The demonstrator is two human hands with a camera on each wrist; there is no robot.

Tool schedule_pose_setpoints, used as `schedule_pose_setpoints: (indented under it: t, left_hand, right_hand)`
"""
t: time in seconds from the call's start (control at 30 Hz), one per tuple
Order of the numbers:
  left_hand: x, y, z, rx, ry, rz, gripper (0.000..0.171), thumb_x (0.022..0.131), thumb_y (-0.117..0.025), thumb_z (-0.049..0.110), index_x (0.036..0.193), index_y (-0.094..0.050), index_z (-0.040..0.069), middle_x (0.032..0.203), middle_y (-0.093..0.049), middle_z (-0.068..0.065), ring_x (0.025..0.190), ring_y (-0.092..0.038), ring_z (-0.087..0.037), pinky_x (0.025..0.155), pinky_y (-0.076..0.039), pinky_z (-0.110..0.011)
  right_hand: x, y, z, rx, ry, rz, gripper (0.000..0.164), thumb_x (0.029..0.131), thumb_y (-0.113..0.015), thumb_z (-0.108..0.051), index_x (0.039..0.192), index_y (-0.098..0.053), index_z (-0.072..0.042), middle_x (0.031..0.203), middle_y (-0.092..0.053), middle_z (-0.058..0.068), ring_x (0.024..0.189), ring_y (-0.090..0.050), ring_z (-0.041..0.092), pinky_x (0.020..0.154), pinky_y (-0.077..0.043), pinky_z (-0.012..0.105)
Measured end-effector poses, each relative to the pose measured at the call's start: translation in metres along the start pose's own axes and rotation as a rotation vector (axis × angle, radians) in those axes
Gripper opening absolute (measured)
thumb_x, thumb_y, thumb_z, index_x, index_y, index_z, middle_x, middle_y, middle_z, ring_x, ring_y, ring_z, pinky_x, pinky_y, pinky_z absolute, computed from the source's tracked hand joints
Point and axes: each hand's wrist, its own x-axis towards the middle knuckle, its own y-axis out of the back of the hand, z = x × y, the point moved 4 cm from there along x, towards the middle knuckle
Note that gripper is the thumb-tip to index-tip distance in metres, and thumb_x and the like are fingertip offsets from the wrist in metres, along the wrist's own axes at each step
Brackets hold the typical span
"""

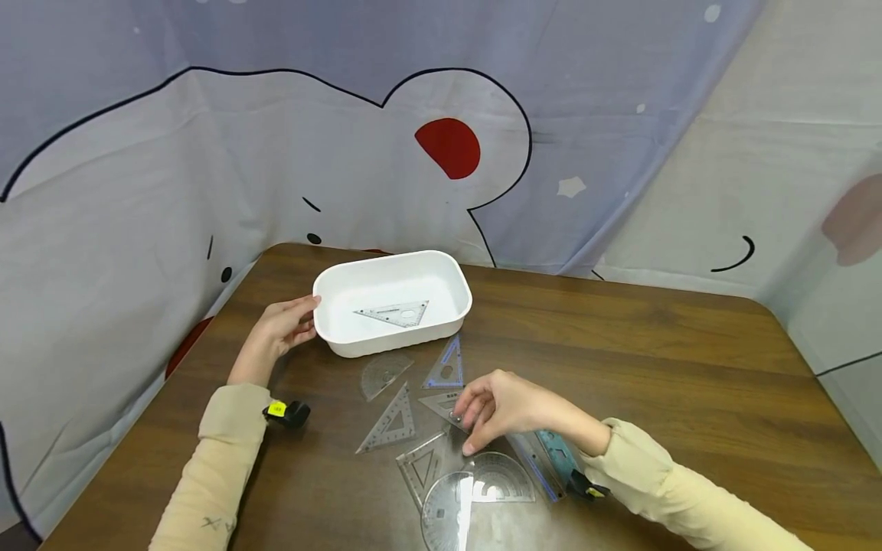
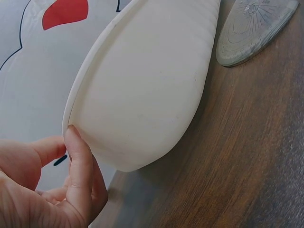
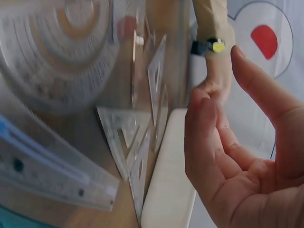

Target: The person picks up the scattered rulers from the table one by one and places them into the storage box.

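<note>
A white plastic bin (image 1: 331, 340) stands toward the back of the table, one clear set square (image 1: 396, 312) lying inside it. My left hand (image 1: 282, 325) pinches the bin's left rim; the left wrist view shows the hand (image 2: 71, 180) at the edge of the bin (image 2: 142, 90). Over the loose drawing tools hovers my right hand (image 1: 506, 405), thumb and fingers apart and nothing held, as the right wrist view of this hand (image 3: 247, 175) confirms. Nearest below it are a set square (image 1: 437, 401) and a protractor (image 1: 499, 478).
Around the bin's front lie a protractor (image 1: 381, 373), a blue-edged set square (image 1: 434, 380) and another set square (image 1: 382, 428). Closer in are a set square (image 1: 413, 464), a round-edged protractor (image 1: 441, 516), a clear ruler (image 1: 537, 467) and a teal ruler (image 1: 556, 453). A printed cloth (image 1: 276, 168) hangs behind.
</note>
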Motion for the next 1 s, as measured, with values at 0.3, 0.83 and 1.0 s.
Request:
schedule_pose_setpoints:
  t: [0.3, 0.83, 1.0]
  left_hand:
    - [0.002, 0.001, -0.001, 0.01, 0.01, 0.006, 0.065, 0.096, -0.058, 0.031, 0.151, -0.03, 0.009, 0.093, -0.051, 0.002, 0.065, -0.054, -0.001, 0.059, -0.055, -0.012]
    - [0.001, 0.001, -0.001, 0.037, -0.002, 0.005, 0.067, 0.096, -0.057, 0.033, 0.151, -0.029, 0.007, 0.098, -0.049, 0.0, 0.066, -0.054, -0.002, 0.061, -0.055, -0.011]
    - [0.001, 0.001, -0.001, 0.034, -0.008, 0.002, 0.067, 0.096, -0.057, 0.032, 0.151, -0.029, 0.007, 0.095, -0.05, 0.002, 0.065, -0.054, -0.002, 0.06, -0.055, -0.011]
  right_hand:
    - [-0.011, -0.023, 0.003, -0.002, -0.014, -0.015, 0.04, 0.066, -0.084, 0.001, 0.1, -0.065, 0.004, 0.084, -0.07, 0.013, 0.071, -0.065, 0.007, 0.068, -0.056, 0.016]
    - [-0.016, -0.057, 0.011, -0.284, 0.021, 0.124, 0.045, 0.053, -0.093, -0.011, 0.09, -0.067, -0.011, 0.074, -0.063, -0.005, 0.066, -0.051, -0.002, 0.06, -0.047, 0.014]
    - [-0.015, -0.062, 0.012, -0.386, 0.061, 0.175, 0.05, 0.049, -0.094, -0.017, 0.091, -0.067, -0.013, 0.078, -0.061, -0.007, 0.069, -0.05, -0.003, 0.062, -0.046, 0.013]
